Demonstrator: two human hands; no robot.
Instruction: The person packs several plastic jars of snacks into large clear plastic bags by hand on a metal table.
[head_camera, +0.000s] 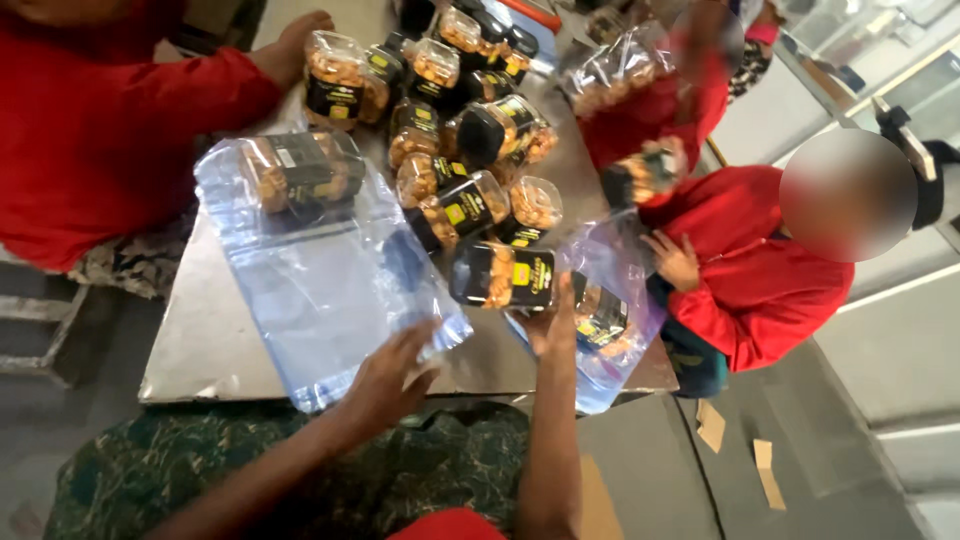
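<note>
My left hand (385, 375) grips the near edge of a large clear plastic bag (320, 270) lying on the metal table (200, 345); one jar of nuts with a black label (300, 172) sits inside the bag at its far end. My right hand (552, 318) holds another clear jar of nuts with a black lid and label (503, 275) on its side, just above the table between the two bags. A second clear bag (610, 320) with a jar inside lies to the right of that hand.
Several more jars of nuts (470, 130) are piled at the table's far middle. A person in a red sleeve (110, 110) rests a hand at the far left. Two other people in red (750, 270) work on the right, one holding a jar (645, 170).
</note>
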